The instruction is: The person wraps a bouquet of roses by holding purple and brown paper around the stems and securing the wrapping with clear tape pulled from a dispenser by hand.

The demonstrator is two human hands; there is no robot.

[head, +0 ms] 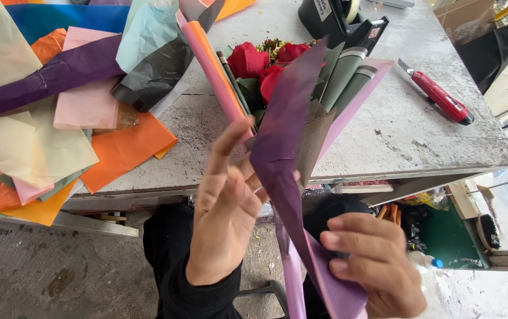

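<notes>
Head view: I'm mid-wrap, my right hand (pixel 378 269) pinching the purple sheet (pixel 283 147) against the rose bouquet (pixel 266 71) at the table's (pixel 396 130) front edge, left hand (pixel 227 201) open; next, fold it snug.

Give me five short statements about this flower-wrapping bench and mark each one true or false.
1. The right hand pinches the long purple wrapping sheet. True.
2. The red-handled utility knife lies in the left hand. False: it lies on the grey worktop, apart from both hands.
3. The roses in the bouquet are red. True.
4. The black tape dispenser stands on the floor. False: on the worktop, behind the bouquet.
5. Loose coloured tissue sheets are piled left of the bouquet. True.
</notes>
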